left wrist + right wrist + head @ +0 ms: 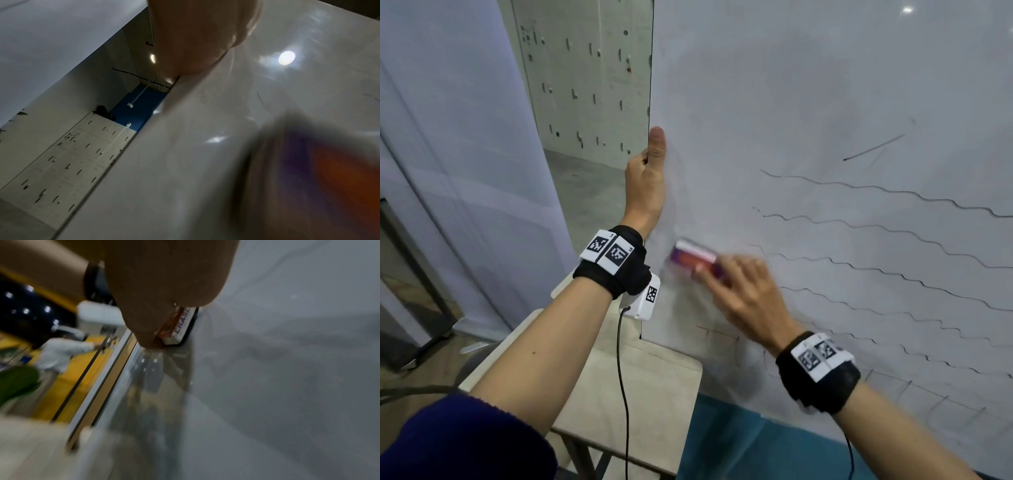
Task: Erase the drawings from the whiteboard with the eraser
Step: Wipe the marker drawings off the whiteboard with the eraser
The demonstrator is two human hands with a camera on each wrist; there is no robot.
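- Right hand (pixel 743 291), blurred, fingers clamped on rectangular eraser (pixel 697 258); orange-purple label reads "ERASE…".
- Eraser flat against glossy whiteboard (pixel 808 102), near its left edge.
- Left hand (pixel 647 178) grips that edge, thumb up.
- Thin wavy lines (pixel 893 233) at right.

Eraser (pixel 693 257) on whiteboard (pixel 791 102), left of wavy lines (pixel 876 233).

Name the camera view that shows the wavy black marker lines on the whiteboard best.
The head view: several wavy black marker lines run across the white whiteboard, right of the orange and purple eraser held by the right hand. Both wrist views show no wavy lines, only blurred board surface.
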